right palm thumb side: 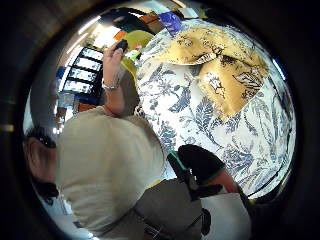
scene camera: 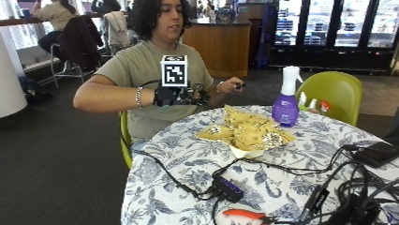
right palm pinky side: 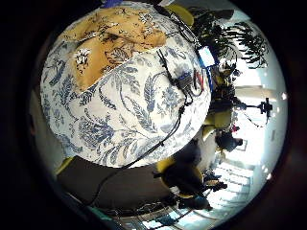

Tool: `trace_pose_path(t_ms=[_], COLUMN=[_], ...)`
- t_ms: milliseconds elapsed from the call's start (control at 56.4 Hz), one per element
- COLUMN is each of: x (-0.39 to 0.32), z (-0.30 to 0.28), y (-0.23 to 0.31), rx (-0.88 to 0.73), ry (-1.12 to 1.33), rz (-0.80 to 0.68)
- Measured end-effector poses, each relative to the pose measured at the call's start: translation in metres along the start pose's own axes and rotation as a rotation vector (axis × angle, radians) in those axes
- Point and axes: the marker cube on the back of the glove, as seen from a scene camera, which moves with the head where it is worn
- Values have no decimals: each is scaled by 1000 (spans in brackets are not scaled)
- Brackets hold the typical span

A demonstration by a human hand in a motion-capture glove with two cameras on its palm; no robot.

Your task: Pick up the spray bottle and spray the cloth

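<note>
Facing label-less purple spray bottle (scene camera: 286, 104)

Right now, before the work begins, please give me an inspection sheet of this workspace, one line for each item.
Surface: round table under a blue floral tablecloth.
Job's things: purple spray bottle upright, untouched; yellow patterned cloth crumpled beside it.
Clutter: orange-handled tool and a black device on the table.
Grips: gloved right hand raised at the chest, above the table's near edge, holding nothing; finger pose unclear.
Cables: black cables running to a small hub.
Surroundings: green chair behind the bottle; wooden counter and glass-door coolers beyond.
</note>
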Motion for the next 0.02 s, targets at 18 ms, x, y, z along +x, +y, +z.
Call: trace_pose_path(t_ms=[18], x=[0], z=[0], y=[0], rx=[0], ry=[-6], rz=[-4])
